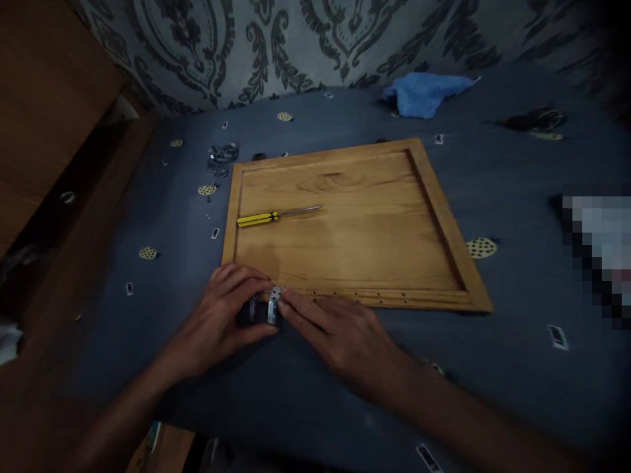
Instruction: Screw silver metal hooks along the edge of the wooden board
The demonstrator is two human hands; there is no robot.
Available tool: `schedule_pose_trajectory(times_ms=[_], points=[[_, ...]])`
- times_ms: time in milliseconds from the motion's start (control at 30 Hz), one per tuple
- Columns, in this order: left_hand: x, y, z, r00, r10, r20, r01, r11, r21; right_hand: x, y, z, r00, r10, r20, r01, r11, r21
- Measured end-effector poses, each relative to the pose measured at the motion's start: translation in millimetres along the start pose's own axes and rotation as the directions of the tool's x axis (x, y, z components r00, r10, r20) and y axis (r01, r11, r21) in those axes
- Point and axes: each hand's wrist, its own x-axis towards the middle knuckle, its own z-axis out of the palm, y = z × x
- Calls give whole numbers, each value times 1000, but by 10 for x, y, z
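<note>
bracket point(273, 313): silver | panel point(340, 230): amber | screwdriver point(275, 216): yellow, black | wall point(269, 56): grey damask

Scrwdrvr point(258, 219) on panel point(355, 243); metal pcs point(224, 154) to L; cloth point(422, 96) behind, R.

Head camera: it is worn on the person's head and looks forward and downward.
Wooden panel point(355, 249): it lies near the middle of the view, seen from above at a slant.
Left hand point(224, 315) and right hand point(348, 328): they are close to the camera, at the panel's near side.
Patterned wall point(315, 39): it closes the view at the far side.
Brown furniture point(49, 98): at left, the view cuts it off.
</note>
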Motion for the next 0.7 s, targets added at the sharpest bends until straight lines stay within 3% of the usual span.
schedule_pose_trajectory(times_ms=[700], points=[[-7, -12, 12, 1000, -26, -16, 25, 999, -23, -1, -7, -3, 998, -9, 56, 7, 999, 44]])
